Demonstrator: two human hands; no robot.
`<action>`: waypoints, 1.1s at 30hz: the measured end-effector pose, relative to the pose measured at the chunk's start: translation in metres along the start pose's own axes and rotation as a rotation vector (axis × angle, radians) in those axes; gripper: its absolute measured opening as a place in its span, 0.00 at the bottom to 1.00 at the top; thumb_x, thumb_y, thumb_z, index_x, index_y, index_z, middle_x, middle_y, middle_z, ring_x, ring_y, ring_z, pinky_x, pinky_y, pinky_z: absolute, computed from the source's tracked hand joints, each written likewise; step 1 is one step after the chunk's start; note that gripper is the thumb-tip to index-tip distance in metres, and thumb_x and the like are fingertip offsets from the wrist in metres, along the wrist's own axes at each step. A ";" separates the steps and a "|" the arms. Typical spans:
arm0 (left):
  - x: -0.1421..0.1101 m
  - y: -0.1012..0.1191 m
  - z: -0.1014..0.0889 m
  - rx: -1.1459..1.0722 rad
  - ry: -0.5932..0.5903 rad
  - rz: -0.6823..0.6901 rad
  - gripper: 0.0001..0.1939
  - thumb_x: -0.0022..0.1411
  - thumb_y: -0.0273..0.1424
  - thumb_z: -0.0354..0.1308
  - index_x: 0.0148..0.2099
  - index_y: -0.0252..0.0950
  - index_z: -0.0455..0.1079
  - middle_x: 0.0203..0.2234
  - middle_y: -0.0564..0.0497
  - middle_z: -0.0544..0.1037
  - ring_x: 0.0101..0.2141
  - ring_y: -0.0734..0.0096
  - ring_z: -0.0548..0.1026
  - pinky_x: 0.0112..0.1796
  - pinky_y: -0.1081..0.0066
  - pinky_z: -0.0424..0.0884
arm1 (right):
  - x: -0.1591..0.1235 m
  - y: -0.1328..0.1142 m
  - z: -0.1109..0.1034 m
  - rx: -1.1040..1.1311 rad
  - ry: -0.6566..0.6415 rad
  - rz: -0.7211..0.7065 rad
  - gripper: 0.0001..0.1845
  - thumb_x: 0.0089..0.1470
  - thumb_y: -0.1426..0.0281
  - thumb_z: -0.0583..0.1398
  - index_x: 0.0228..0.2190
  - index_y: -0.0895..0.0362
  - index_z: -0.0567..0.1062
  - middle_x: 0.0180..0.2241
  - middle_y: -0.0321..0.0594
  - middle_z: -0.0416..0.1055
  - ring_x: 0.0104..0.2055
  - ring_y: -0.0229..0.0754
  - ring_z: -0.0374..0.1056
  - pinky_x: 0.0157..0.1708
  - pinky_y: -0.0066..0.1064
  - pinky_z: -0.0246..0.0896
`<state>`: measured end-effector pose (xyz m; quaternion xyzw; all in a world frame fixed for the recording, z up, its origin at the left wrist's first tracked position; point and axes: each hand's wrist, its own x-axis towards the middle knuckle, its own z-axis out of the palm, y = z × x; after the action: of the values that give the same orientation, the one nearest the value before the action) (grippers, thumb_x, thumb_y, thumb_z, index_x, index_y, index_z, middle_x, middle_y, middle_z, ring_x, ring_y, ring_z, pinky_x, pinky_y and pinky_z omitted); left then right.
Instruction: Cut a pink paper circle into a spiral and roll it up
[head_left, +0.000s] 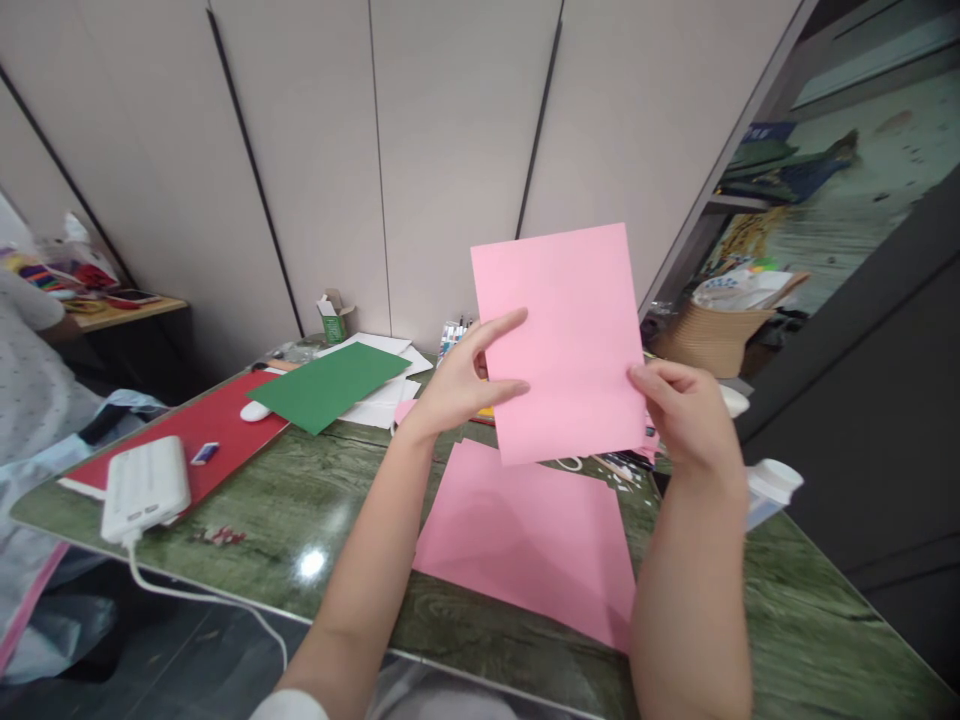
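Note:
I hold a pink paper sheet (566, 330) upright above the table with both hands. My left hand (461, 380) pinches its left edge, index finger stretched along the sheet and thumb under it. My right hand (686, 415) grips the lower right corner, fingers curled. Flat on the green marble-look table (300, 520), right below the raised sheet, lies a second pink sheet (525, 535).
A green sheet (330, 385) rests on white papers at the back. A red mat (217, 440) carries a white mouse (255, 411) and a white power bank (145, 487) with a cable. A woven basket (709, 340) and a white bottle (772, 490) stand on the right. A person's sleeve (30, 400) shows at far left.

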<state>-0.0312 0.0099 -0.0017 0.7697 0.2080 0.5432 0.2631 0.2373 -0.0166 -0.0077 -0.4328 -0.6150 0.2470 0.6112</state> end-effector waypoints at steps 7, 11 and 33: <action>0.000 0.001 0.000 0.029 -0.008 0.034 0.37 0.50 0.36 0.66 0.61 0.47 0.58 0.61 0.49 0.61 0.60 0.58 0.58 0.59 0.57 0.56 | 0.002 0.001 0.002 -0.039 0.060 0.006 0.13 0.43 0.61 0.67 0.17 0.55 0.74 0.16 0.33 0.63 0.18 0.35 0.54 0.17 0.29 0.45; 0.000 0.002 0.000 0.022 0.012 0.048 0.37 0.50 0.36 0.66 0.61 0.48 0.58 0.61 0.49 0.60 0.61 0.58 0.57 0.58 0.57 0.57 | 0.003 0.003 -0.001 0.005 0.000 0.029 0.12 0.44 0.61 0.66 0.19 0.55 0.76 0.19 0.34 0.67 0.21 0.37 0.59 0.21 0.30 0.53; -0.001 0.011 -0.001 0.083 -0.051 0.015 0.33 0.51 0.32 0.65 0.59 0.47 0.62 0.58 0.49 0.65 0.57 0.56 0.63 0.53 0.58 0.64 | 0.002 -0.001 -0.002 0.058 -0.031 0.040 0.10 0.45 0.62 0.66 0.21 0.55 0.76 0.20 0.34 0.68 0.22 0.37 0.61 0.22 0.30 0.57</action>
<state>-0.0322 0.0007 0.0045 0.7951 0.2177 0.5163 0.2322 0.2387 -0.0160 -0.0059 -0.4232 -0.6082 0.2835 0.6088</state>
